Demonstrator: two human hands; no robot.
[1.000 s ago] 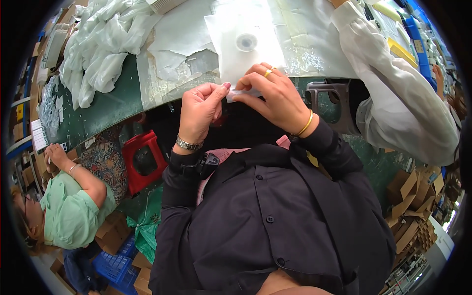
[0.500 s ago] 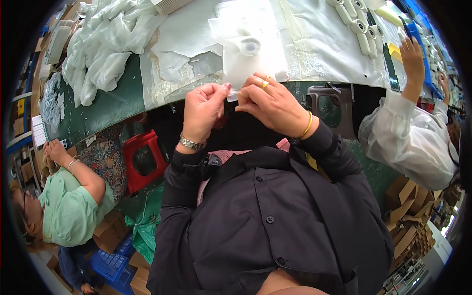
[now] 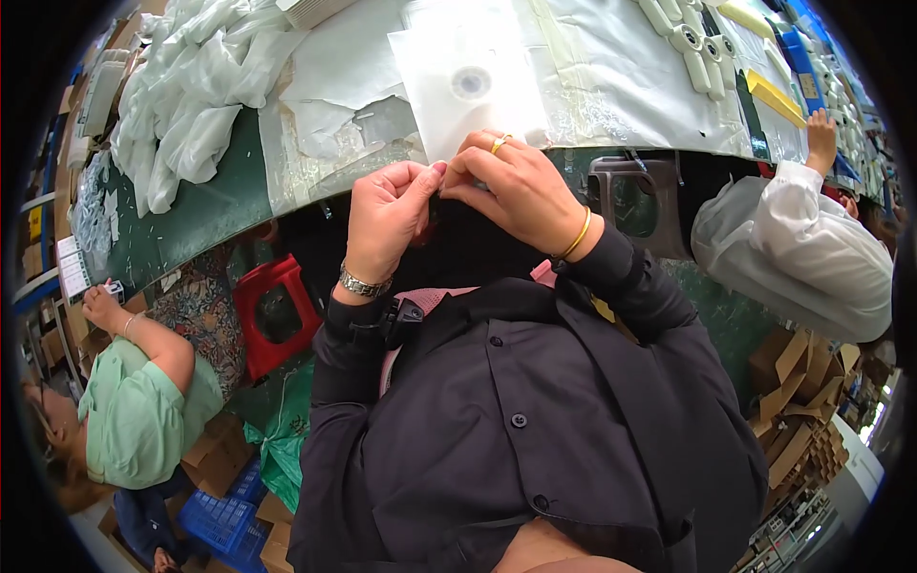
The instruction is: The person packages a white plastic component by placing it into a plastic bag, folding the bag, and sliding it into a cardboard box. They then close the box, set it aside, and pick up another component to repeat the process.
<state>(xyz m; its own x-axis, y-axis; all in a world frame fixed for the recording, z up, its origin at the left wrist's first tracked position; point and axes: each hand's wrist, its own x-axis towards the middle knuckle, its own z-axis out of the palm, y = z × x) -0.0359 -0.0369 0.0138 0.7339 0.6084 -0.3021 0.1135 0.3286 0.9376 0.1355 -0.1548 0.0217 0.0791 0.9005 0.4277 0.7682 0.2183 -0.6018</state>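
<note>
A frosted white plastic bag (image 3: 435, 119) lies on the table's near edge, and a round grey-centred item (image 3: 470, 83) shows through it. My left hand (image 3: 387, 215) is closed in a pinch, thumb against forefinger, just off the bag's near edge. Close beside it, my right hand (image 3: 521, 196) curls with its thumb and forefinger together, the fingertips of both hands almost touching. Whatever sits between those fingertips is too small or hidden to make out. The knuckles of my right hand overlap the bag's lower edge.
Crumpled white plastic bags (image 3: 191, 105) are heaped at the far left. Several white handheld devices (image 3: 702, 57) lie far right, near a yellow strip (image 3: 776, 98). A red stool (image 3: 277, 315) and a grey stool (image 3: 635, 205) stand below the table. Co-workers sit on both sides.
Both hands have shifted slightly left and their fingertips have come closer together. The bag now lies flatter, its round item a little further left. The co-worker's raised hand at right has moved down.
</note>
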